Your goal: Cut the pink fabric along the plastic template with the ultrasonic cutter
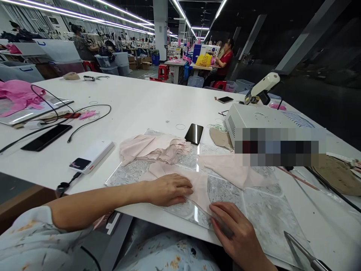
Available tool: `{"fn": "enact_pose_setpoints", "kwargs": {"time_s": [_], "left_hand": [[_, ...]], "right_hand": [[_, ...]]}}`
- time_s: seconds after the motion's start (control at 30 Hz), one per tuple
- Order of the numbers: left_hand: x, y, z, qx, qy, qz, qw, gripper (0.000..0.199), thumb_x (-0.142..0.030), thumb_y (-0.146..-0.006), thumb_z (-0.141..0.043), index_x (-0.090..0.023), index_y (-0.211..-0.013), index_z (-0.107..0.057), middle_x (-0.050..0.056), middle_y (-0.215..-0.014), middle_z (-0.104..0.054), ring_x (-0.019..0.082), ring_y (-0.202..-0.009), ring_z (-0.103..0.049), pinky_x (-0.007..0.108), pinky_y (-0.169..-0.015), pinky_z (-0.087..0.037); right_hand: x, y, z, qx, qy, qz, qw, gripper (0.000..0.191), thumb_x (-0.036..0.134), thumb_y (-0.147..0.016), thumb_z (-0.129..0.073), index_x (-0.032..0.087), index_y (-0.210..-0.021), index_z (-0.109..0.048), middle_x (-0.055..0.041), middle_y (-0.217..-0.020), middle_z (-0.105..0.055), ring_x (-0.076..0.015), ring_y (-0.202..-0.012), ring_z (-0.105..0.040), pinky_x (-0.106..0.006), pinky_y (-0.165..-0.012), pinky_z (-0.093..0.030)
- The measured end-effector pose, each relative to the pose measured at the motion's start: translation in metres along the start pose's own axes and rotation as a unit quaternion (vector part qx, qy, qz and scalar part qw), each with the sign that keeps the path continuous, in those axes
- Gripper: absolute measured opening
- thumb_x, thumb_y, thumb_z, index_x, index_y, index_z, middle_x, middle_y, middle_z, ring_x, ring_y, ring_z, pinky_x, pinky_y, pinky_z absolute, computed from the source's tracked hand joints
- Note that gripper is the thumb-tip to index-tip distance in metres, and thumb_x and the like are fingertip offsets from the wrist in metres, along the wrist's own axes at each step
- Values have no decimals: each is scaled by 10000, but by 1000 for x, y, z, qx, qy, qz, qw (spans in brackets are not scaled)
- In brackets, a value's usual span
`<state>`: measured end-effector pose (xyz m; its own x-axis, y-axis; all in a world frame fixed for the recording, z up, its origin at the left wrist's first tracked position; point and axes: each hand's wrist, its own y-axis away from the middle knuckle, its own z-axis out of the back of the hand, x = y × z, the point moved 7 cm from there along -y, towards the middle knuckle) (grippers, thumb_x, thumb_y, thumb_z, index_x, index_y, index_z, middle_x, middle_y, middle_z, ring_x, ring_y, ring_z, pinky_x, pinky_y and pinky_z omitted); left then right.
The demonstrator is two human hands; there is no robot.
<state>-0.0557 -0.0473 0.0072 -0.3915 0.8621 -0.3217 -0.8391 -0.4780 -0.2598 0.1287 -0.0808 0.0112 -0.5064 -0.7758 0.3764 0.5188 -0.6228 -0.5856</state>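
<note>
A pale pink fabric piece (199, 184) lies on a grey marbled sheet (262, 210) at the table's near edge. My left hand (170, 189) rests palm down on this piece, its fingers lying flat. At the piece's lower right corner is my right hand (232, 229), fingertips touching the fabric edge, thumb apart from the fingers. Behind them sits a layered stack of pale pink pieces (155, 147). Another pale pink piece (234, 169) lies to the right, in front of the grey box. Metal scissors or tweezers (304, 254), partly cut off, lie at the lower right.
A black phone (194, 133) lies beyond the stack. On the right stands a grey box (254, 120) with a handheld device (262, 88) behind it. A power bank (93, 156), a dark phone (47, 137), cables and pink fabric (21, 94) are at left. People sit at machines farther back.
</note>
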Motion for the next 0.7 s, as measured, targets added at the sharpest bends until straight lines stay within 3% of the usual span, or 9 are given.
{"fn": "enact_pose_setpoints", "kwargs": {"time_s": [0.2,0.37,0.47,0.57,0.7], "left_hand": [[6,-5,-3,4,-10,24,1000,203,-245,-921,-627,-147,-1098,-640,132,-1146,-667,256,-1110,-613,375,-995,-464],[3,-14,-1,-8,-9,41,999,275,-311,-901,-664,-134,-1109,-635,137,-1140,-658,254,-1062,-623,374,-951,-467],[2,-27,-4,-5,27,65,997,263,-322,-878,-695,-141,-1063,-648,134,-1117,-660,254,-1036,-620,374,-943,-449],[5,-40,-9,8,89,106,990,88,-226,-910,-631,-147,-923,-666,114,-1024,-679,236,-979,-624,369,-931,-435],[7,-53,0,4,142,143,980,97,-124,-903,-560,-140,-870,-650,67,-892,-685,181,-841,-630,283,-806,-468]], "right_hand": [[-15,-1,-3,-25,-57,-69,996,200,115,-878,-556,245,-986,-663,-32,-879,-698,-153,-795,-673,-267,-718,-571],[-27,-4,-1,-12,-106,-149,983,116,199,-898,-542,231,-886,-653,-34,-843,-696,-159,-769,-679,-242,-680,-556],[-34,-4,-1,2,-142,-206,968,126,274,-899,-551,225,-857,-660,-30,-806,-690,-161,-729,-670,-232,-635,-534],[-42,-2,1,10,-172,-271,947,176,352,-895,-562,218,-847,-666,-26,-784,-677,-166,-721,-647,-239,-641,-512],[-53,1,3,11,-225,-347,910,275,451,-896,-544,206,-843,-654,-13,-712,-619,-149,-637,-575,-240,-560,-458]]}}
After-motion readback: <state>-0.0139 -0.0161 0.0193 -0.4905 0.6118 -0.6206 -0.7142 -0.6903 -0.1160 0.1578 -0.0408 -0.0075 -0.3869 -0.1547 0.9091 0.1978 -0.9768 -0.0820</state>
